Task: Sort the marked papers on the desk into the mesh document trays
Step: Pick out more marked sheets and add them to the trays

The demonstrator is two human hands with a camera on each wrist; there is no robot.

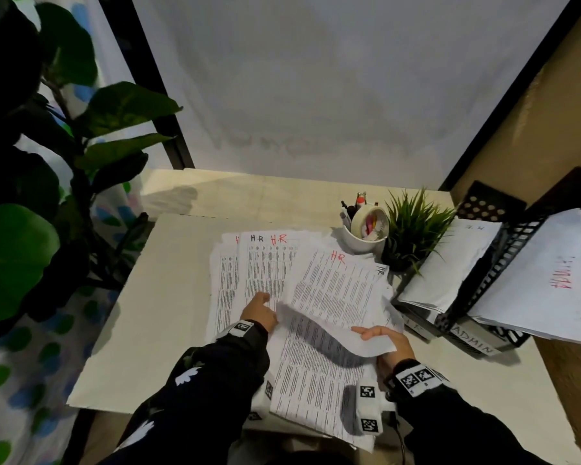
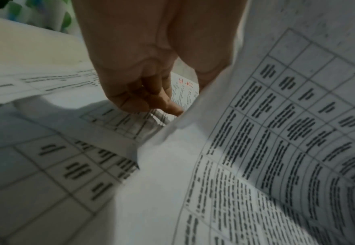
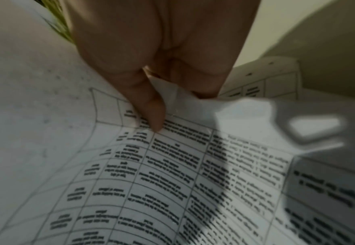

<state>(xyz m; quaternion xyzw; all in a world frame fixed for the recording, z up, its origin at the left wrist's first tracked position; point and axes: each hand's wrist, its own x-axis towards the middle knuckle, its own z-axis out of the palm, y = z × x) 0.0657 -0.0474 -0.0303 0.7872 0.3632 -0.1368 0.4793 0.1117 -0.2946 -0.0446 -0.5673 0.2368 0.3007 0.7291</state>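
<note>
- The counter fills the middle of the scene, a pale slab with a big leafy plant off at nine o'clock.
- The mesh document trays stand at three o'clock, already holding white sheets; one front label reads ADMIN, the other is partly hidden.
- The marked papers lie fanned at the centre, several showing "H.R" at their far edges, long axes running roughly from six toward twelve o'clock.
- One lifted sheet, marked HR in red, curls up off the pile; its long axis tilts from seven toward one o'clock, its near edge bowed upward.
- A white cup of pens and a small grass plant sit at one o'clock, between the pile and the trays.
- The right hand pinches the sheet's near corner, thumb on top; it is the hand nearer the trays, which lie to its two o'clock.
- The left hand has its fingers curled at the sheet's left edge; whether it grips that sheet or the pile beneath, I cannot tell.
</note>
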